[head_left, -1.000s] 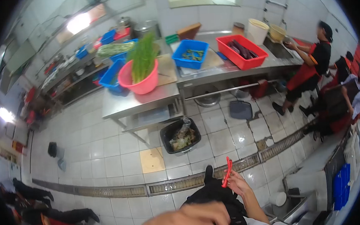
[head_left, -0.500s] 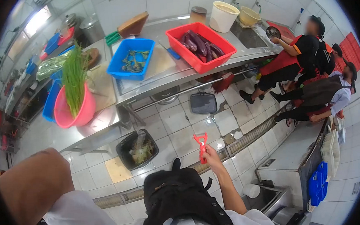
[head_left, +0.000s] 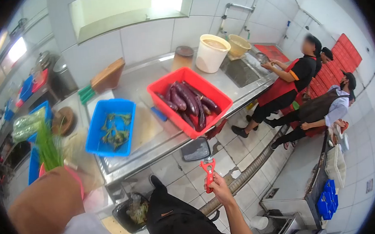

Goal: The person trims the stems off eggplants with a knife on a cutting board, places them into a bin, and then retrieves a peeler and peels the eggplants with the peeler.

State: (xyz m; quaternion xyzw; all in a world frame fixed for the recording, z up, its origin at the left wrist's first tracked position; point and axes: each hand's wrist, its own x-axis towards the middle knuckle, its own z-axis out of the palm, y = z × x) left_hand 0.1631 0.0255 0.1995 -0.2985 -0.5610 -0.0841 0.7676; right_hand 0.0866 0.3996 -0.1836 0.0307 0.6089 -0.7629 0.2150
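Observation:
My right hand (head_left: 219, 188) is closed around the handle of a red peeler (head_left: 209, 172), held upright over the floor in front of the counter. Of my left arm, only a large blurred part shows at the lower left; its hand and fingers cannot be made out. Beyond the peeler, a red basin (head_left: 160, 85) of purple eggplants (head_left: 186, 100) stands on the steel counter (head_left: 140, 79). Left of it sits a blue basin (head_left: 95, 142) with green stems (head_left: 117, 132). Long green stalks (head_left: 48, 147) stand partly behind my left arm.
A black bin (head_left: 121, 213) with scraps is on the floor beside my leg. A wooden block (head_left: 108, 74), a white bucket (head_left: 209, 57) and a sink (head_left: 238, 73) line the counter. Several people stand at the right, one (head_left: 298, 73) holding a metal bowl (head_left: 262, 58).
The view has moved nearer the counter and the eggplants. My left arm has swung out to the lower left. The peeler remains in my right hand, now seen face-on.

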